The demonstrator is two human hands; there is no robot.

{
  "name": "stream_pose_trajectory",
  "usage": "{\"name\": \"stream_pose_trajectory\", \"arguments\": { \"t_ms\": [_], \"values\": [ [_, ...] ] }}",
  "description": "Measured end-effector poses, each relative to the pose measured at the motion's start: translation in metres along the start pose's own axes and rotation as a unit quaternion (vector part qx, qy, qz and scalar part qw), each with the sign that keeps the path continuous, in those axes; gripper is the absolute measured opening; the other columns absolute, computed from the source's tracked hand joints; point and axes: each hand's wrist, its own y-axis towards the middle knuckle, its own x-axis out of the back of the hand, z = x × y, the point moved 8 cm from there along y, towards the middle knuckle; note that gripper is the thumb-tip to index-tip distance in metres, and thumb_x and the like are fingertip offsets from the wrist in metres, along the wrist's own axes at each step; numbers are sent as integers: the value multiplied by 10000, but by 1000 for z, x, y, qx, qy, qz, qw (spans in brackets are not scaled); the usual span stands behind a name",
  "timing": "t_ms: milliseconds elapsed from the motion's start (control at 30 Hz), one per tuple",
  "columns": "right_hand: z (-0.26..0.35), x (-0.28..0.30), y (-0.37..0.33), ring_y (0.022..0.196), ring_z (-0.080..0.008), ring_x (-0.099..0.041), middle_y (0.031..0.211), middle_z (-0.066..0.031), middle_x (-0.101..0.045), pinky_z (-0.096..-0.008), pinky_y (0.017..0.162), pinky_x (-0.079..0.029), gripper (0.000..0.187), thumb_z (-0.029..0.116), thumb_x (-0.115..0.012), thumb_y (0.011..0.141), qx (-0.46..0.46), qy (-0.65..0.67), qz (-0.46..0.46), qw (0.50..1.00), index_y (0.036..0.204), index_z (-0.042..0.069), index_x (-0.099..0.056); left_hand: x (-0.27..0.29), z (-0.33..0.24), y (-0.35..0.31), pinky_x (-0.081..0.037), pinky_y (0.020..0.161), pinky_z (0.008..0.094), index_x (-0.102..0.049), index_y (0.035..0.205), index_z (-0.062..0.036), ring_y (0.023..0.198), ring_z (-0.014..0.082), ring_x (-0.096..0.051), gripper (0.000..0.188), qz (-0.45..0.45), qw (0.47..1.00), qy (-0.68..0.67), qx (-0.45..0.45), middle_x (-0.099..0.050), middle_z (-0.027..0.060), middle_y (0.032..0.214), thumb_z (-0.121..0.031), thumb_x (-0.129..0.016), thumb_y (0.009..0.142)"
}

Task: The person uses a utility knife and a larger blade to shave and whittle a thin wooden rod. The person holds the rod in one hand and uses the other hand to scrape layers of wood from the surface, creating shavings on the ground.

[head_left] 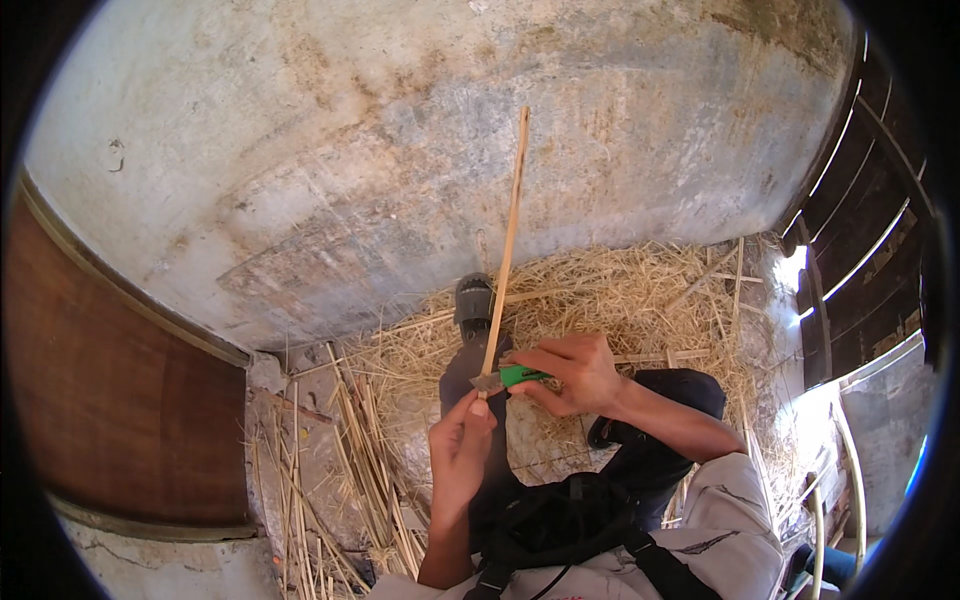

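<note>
A long, pale strip of bamboo or wood (511, 225) rises away from me, its far end in front of the wall. My left hand (462, 448) pinches its near end between thumb and fingertips. In my right hand (580, 376) is a knife with a green handle (518, 375). The short blade (487, 383) lies across the strip, just above my left fingertips. My right fingers are closed around the handle, which hides part of it.
Curly shavings (630, 300) cover the floor along a stained wall (400, 170). A bundle of cut strips (370, 450) lies left of my legs. One dark shoe (474, 300) is beyond my hands. A brown panel (120, 380) stands left, dark slats (860, 220) right.
</note>
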Motion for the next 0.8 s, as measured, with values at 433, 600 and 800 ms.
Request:
{"name": "stream_pose_trajectory", "arguments": {
  "t_ms": [433,600,800],
  "values": [
    [-33,20,-5,575,-208,-649,746,-63,-688,-338,516,-490,270,330,-782,904,-80,-97,-113,986,1039,97,-757,0,2,-1,-242,541,193,-656,1336,37,612,-9,-350,382,32,999,10,42,-452,-94,733,-249,-536,1113],
    [-108,84,5,629,-199,-673,796,-111,-715,-345,573,-531,355,377,-677,1009,-308,-27,-145,940,1083,36,-746,30,23,-20,-206,508,204,-658,1333,33,565,-17,-300,369,-4,995,-11,95,-401,-115,684,-235,-531,1113],
    [-42,21,8,575,-244,-649,816,-61,-709,-357,533,-510,353,399,-758,928,-30,58,-108,992,1108,97,-742,22,7,3,-225,542,188,-663,1337,22,615,-21,-333,366,-10,999,10,29,-452,-105,748,-240,-563,1102]
  ]
}}
